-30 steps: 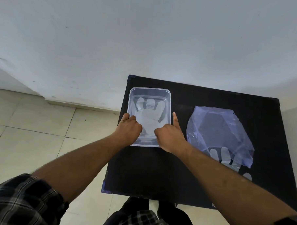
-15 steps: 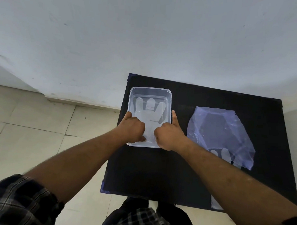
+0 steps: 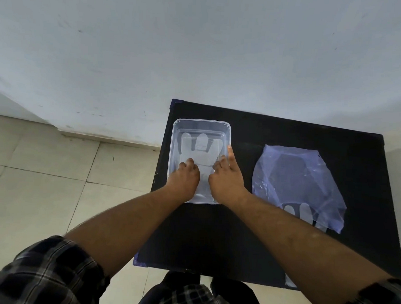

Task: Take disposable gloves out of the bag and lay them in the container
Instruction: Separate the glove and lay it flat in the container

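Observation:
A clear plastic container (image 3: pixel 202 122) stands at the back left of the black table (image 3: pixel 260 235). A translucent disposable glove (image 3: pixel 202 144) lies flat inside it, fingers pointing away from me. My left hand (image 3: pixel 184 177) and my right hand (image 3: pixel 226 179) rest side by side on the glove's wrist end, bent fingertips pressing down on it. My right thumb lies along the container's right rim. A bluish transparent bag (image 3: pixel 295 174) lies to the right, with more gloves (image 3: pixel 300 212) showing inside its near end.
The table stands against a white wall (image 3: pixel 199 48). Beige floor tiles (image 3: pixel 44 179) lie to the left, beyond the table's left edge. A scrap of clear plastic (image 3: pixel 289 282) hangs at the table's front edge. My checked sleeves fill the lower corners.
Both hands have slid forward from the container's near edge onto the glove, and their fingers have uncurled from fists to press it flat. The bag has not moved.

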